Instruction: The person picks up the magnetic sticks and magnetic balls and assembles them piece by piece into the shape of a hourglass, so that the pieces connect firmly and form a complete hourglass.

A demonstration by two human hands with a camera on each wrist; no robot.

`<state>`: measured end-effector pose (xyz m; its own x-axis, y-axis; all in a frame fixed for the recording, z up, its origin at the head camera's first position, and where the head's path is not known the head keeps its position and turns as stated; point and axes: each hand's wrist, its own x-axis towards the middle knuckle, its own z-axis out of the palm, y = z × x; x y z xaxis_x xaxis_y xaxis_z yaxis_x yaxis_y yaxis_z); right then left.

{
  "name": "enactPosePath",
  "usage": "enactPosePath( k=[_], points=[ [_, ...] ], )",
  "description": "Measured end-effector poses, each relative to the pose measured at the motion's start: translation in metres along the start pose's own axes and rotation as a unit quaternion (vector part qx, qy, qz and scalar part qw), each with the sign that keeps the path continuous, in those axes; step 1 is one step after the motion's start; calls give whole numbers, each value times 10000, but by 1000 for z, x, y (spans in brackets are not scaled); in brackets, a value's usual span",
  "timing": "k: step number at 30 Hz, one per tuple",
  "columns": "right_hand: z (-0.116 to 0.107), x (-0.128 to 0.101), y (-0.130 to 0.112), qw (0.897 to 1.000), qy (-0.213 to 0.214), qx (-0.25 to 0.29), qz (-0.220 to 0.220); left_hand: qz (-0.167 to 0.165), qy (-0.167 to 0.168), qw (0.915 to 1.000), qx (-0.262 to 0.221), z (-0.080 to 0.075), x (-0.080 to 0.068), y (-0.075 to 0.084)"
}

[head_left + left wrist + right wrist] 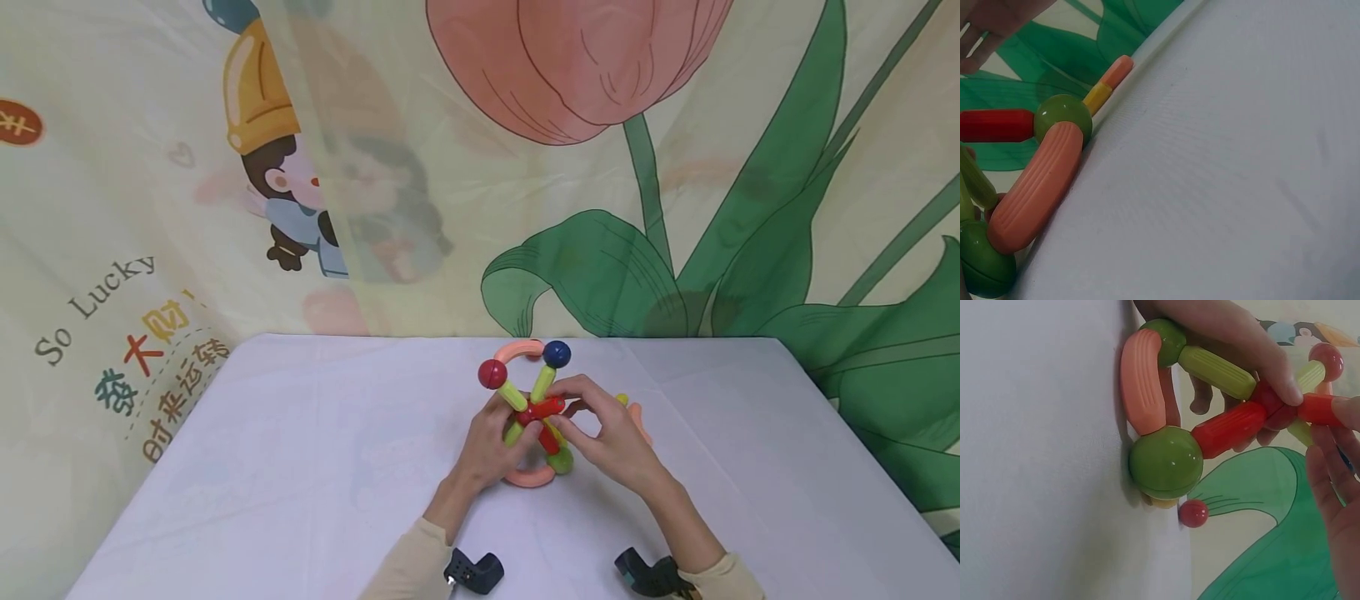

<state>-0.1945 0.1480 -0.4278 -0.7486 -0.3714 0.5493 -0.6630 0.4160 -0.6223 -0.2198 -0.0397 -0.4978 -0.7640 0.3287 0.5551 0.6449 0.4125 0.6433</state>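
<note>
A construction toy of balls and rods stands on the white table. My left hand (483, 446) grips it around its middle, with the thumb on the central red ball (1270, 407). My right hand (618, 446) pinches a short red rod (549, 407) whose other end meets that ball. Yellow-green rods (1217, 370) and another red rod (1230, 429) also reach out from the centre. At the top are a red ball (492, 374), a blue ball (557, 354) and a curved pink rod (516, 349). Green balls (1166, 462) and a curved pink rod (1038, 187) form the base.
Behind my right hand lie a pink piece (640, 422) and a yellow piece (622, 399), partly hidden. The right wrist view has a small red ball (1194, 513) beyond the base. A printed cloth (420, 208) hangs behind the white table (300, 467).
</note>
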Motion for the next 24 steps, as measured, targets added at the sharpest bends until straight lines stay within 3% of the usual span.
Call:
enactPosePath(
  k=[16, 24],
  points=[
    [7, 1, -4, 9996, 123, -52, 244, -85, 31, 9997, -210, 0, 1, 1],
    [6, 0, -4, 9999, 57, 3, 139, -35, 70, 9999, -73, 1, 0, 0]
  ],
)
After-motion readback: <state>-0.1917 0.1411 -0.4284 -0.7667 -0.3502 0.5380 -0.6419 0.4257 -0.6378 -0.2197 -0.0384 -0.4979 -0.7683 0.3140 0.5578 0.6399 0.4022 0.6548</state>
